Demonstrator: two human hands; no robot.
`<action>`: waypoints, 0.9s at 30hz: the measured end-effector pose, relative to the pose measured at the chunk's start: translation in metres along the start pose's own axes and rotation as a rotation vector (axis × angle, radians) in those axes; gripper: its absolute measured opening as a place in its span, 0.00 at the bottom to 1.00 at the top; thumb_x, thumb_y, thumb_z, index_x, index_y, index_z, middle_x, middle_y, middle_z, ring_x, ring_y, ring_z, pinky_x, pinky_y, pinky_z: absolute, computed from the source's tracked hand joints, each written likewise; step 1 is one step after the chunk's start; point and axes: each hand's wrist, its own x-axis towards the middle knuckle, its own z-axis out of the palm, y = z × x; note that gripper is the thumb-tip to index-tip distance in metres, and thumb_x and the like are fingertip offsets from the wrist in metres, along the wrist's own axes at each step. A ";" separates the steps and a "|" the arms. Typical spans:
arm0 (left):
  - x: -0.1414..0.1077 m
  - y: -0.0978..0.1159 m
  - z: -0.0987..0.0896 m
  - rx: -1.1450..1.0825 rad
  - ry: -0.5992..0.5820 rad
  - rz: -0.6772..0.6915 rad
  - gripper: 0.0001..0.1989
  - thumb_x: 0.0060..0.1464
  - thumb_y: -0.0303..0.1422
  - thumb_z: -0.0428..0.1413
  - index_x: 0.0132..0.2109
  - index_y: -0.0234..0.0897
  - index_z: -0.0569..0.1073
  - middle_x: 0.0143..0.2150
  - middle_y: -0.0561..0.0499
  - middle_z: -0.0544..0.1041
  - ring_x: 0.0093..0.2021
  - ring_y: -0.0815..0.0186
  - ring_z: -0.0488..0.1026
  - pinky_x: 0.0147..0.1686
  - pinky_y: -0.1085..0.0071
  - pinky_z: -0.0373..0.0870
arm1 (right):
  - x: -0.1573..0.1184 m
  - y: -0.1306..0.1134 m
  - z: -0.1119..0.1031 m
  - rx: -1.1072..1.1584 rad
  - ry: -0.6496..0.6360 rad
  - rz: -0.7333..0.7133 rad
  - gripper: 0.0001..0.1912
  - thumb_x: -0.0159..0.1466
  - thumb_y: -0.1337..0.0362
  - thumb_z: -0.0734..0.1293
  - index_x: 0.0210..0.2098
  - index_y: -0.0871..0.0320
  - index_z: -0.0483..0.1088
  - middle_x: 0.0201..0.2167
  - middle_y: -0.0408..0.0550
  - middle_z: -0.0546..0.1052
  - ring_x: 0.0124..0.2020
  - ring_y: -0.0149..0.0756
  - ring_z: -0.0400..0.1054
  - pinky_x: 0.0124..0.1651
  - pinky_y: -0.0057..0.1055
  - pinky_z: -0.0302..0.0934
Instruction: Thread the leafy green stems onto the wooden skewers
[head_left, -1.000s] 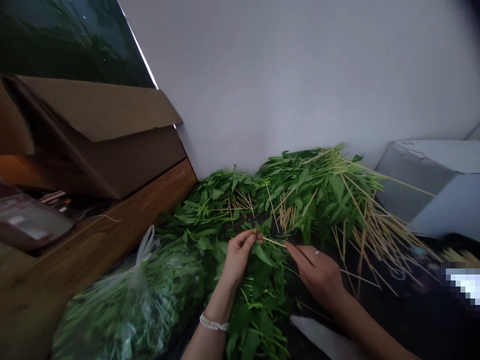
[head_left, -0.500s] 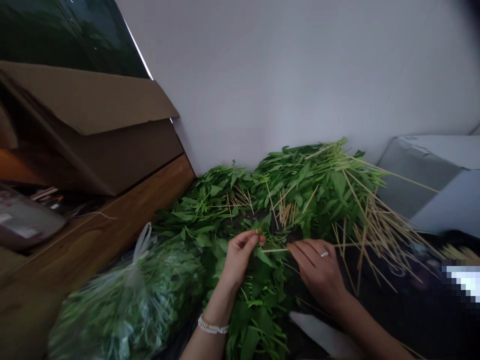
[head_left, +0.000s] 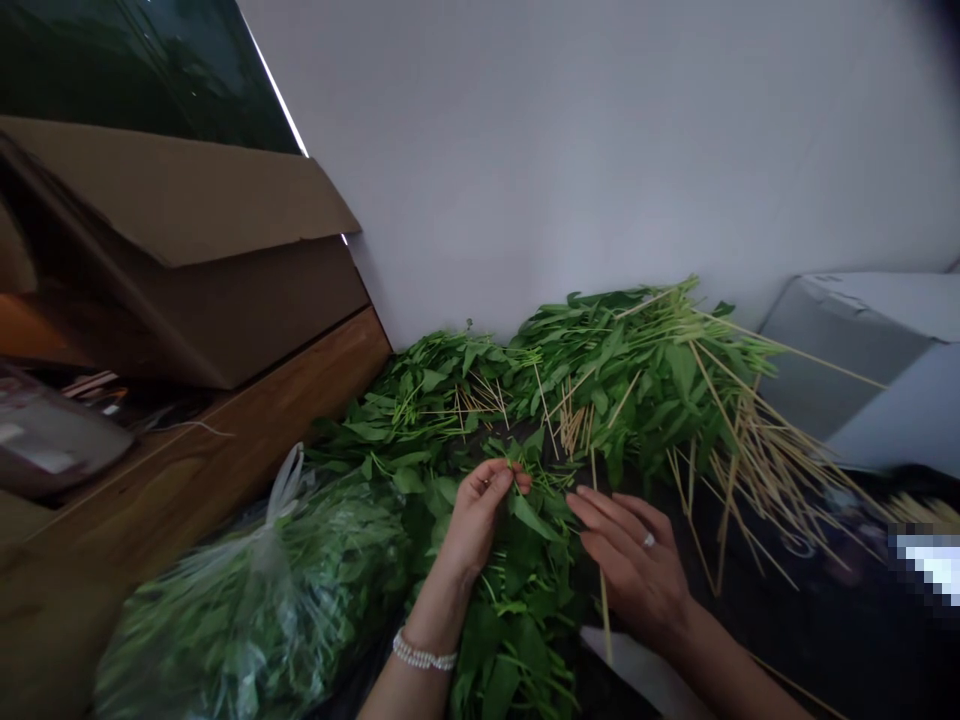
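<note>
My left hand (head_left: 484, 510), with a beaded bracelet on its wrist, pinches a leafy green stem (head_left: 525, 508) between thumb and fingertips. To its right is my right hand (head_left: 634, 550), wearing a ring, palm down with the fingers fairly straight. A thin wooden stick (head_left: 606, 620) passes under those fingers and shows above and below them, nearly upright in the picture; the thumb's grip on it is hidden. Below and between the hands lies a heap of leafy greens (head_left: 517, 600) with cut stems.
Behind the hands, a larger pile of greens (head_left: 592, 340) lies against the white wall (head_left: 540, 150). Many loose sticks (head_left: 765, 460) fan out at right. A tied clear bag of greens (head_left: 262, 590) sits at left, near a cardboard box (head_left: 225, 290). A white box (head_left: 862, 350) stands at right.
The stick at my right hand has turned from lying sideways to nearly upright, and the right fingers have straightened. My left hand has stayed in place.
</note>
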 end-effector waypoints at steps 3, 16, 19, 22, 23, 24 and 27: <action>0.000 0.000 0.000 -0.014 -0.004 -0.003 0.12 0.47 0.36 0.65 0.37 0.34 0.76 0.31 0.49 0.80 0.31 0.69 0.74 0.33 0.75 0.69 | 0.001 0.001 -0.002 -0.072 0.007 0.001 0.11 0.67 0.72 0.60 0.46 0.58 0.70 0.50 0.55 0.76 0.52 0.40 0.69 0.51 0.41 0.63; -0.002 0.004 -0.002 -0.198 -0.106 -0.141 0.10 0.46 0.31 0.66 0.36 0.32 0.76 0.41 0.45 0.79 0.30 0.71 0.72 0.35 0.75 0.68 | -0.002 -0.012 0.009 0.315 -0.089 -0.101 0.23 0.62 0.78 0.56 0.56 0.69 0.63 0.51 0.66 0.73 0.56 0.45 0.66 0.49 0.40 0.69; 0.000 0.005 -0.005 -0.250 -0.045 -0.104 0.10 0.45 0.31 0.67 0.36 0.33 0.77 0.38 0.47 0.79 0.31 0.70 0.72 0.35 0.74 0.69 | -0.005 -0.005 0.010 0.284 -0.125 -0.102 0.24 0.64 0.76 0.57 0.59 0.67 0.62 0.53 0.65 0.72 0.57 0.46 0.65 0.51 0.41 0.68; 0.002 0.005 -0.005 -0.270 -0.027 -0.066 0.11 0.44 0.31 0.68 0.35 0.33 0.77 0.33 0.51 0.78 0.33 0.69 0.74 0.36 0.75 0.68 | -0.008 0.012 0.010 0.329 -0.134 0.287 0.18 0.68 0.69 0.58 0.56 0.60 0.66 0.48 0.58 0.76 0.48 0.42 0.72 0.47 0.38 0.69; 0.002 0.004 -0.005 -0.251 -0.035 -0.058 0.11 0.44 0.32 0.67 0.35 0.33 0.77 0.33 0.51 0.78 0.34 0.69 0.74 0.36 0.75 0.68 | -0.008 0.017 0.009 0.422 -0.164 0.497 0.16 0.69 0.65 0.56 0.53 0.59 0.68 0.43 0.55 0.78 0.42 0.39 0.74 0.43 0.35 0.69; 0.001 0.002 -0.004 -0.219 -0.046 -0.048 0.10 0.45 0.32 0.67 0.35 0.33 0.77 0.33 0.51 0.78 0.34 0.69 0.74 0.36 0.75 0.68 | -0.007 0.021 0.009 0.559 -0.227 0.690 0.16 0.70 0.61 0.55 0.51 0.59 0.69 0.39 0.53 0.78 0.37 0.37 0.74 0.38 0.33 0.69; 0.000 -0.004 0.000 -0.085 -0.087 0.004 0.09 0.47 0.33 0.66 0.35 0.34 0.77 0.34 0.49 0.79 0.35 0.68 0.74 0.38 0.74 0.68 | -0.002 0.019 0.009 0.982 -0.453 1.014 0.22 0.70 0.52 0.53 0.46 0.61 0.70 0.30 0.49 0.77 0.27 0.33 0.72 0.30 0.30 0.65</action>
